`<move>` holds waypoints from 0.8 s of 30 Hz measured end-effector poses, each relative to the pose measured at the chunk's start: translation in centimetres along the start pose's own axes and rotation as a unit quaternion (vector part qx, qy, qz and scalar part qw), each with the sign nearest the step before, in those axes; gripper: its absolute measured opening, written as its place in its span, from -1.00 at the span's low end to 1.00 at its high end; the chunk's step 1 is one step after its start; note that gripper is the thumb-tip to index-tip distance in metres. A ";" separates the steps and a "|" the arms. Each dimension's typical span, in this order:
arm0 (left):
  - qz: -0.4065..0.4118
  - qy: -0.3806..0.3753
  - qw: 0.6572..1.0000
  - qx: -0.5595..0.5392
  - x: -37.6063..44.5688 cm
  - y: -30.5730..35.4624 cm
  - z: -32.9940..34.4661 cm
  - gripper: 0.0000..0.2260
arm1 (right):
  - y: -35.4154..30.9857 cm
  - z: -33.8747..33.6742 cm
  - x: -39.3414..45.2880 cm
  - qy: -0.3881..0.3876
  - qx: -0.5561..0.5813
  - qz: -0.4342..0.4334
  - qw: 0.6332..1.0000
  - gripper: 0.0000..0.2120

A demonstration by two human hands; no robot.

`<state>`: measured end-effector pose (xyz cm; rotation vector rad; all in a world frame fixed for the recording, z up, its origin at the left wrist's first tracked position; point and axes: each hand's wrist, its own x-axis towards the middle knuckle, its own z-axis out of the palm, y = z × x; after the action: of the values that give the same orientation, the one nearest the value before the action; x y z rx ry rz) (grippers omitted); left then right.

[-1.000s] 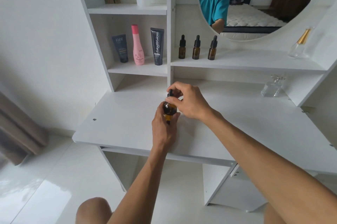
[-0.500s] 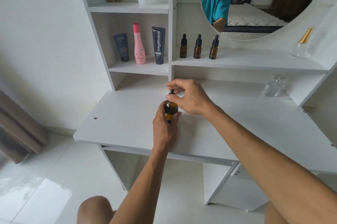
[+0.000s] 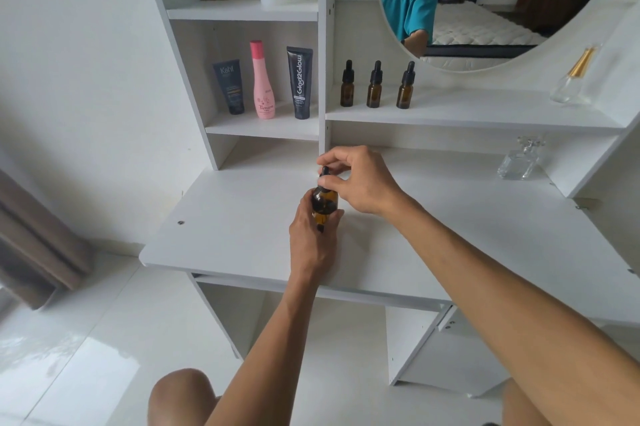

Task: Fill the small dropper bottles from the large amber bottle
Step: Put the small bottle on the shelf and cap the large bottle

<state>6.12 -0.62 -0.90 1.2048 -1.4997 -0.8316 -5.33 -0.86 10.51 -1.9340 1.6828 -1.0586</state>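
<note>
bright, soft daylight, glare on the glossy floor point(image 3: 69, 353), wide-angle bending at edges.

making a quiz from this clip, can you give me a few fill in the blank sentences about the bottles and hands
1. The left hand grips the body of the large amber bottle while the right hand pinches its black ____.
2. ____ small dropper bottles stand on the shelf below the mirror.
3. The pink bottle stands between two ____ tubes.

Missing words: dropper cap; three; dark
</note>
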 end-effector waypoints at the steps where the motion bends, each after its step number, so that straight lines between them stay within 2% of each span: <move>1: -0.002 -0.002 1.000 -0.003 0.0 0.0 0.0 -0.59 | 0.0 0.1 0.0 0.008 -0.007 0.001 1.000 -0.70; 4: -0.009 -0.004 1.000 -0.010 0.0 0.0 0.0 -0.59 | 0.1 -0.2 0.1 0.004 0.004 0.012 1.000 -0.65; 8: -0.002 -0.001 1.000 -0.008 0.0 0.0 0.0 -0.65 | 0.1 -0.5 0.1 -0.026 0.025 0.018 0.999 -0.69; 13: -0.006 -0.006 1.000 -0.012 0.0 0.0 0.0 -0.62 | 0.3 -0.3 -0.1 0.003 -0.011 0.014 1.000 -0.68; 17: -0.002 -0.005 1.000 -0.018 0.0 0.0 0.0 -0.65 | 0.3 -0.3 -0.2 -0.031 0.009 0.010 0.999 -0.71; 22: 0.006 -0.006 1.000 -0.008 0.0 -0.1 -0.1 -0.66 | 0.2 0.1 -0.2 0.008 -0.013 0.016 1.000 -0.68; 24: 0.006 -0.007 1.000 -0.011 0.0 0.0 -0.1 -0.67 | 0.3 0.0 -0.2 -0.001 -0.013 0.017 1.000 -0.66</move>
<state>6.23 -0.59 -0.93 1.1749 -1.5030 -0.8488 -5.52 -0.70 10.28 -1.9157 1.7302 -1.0275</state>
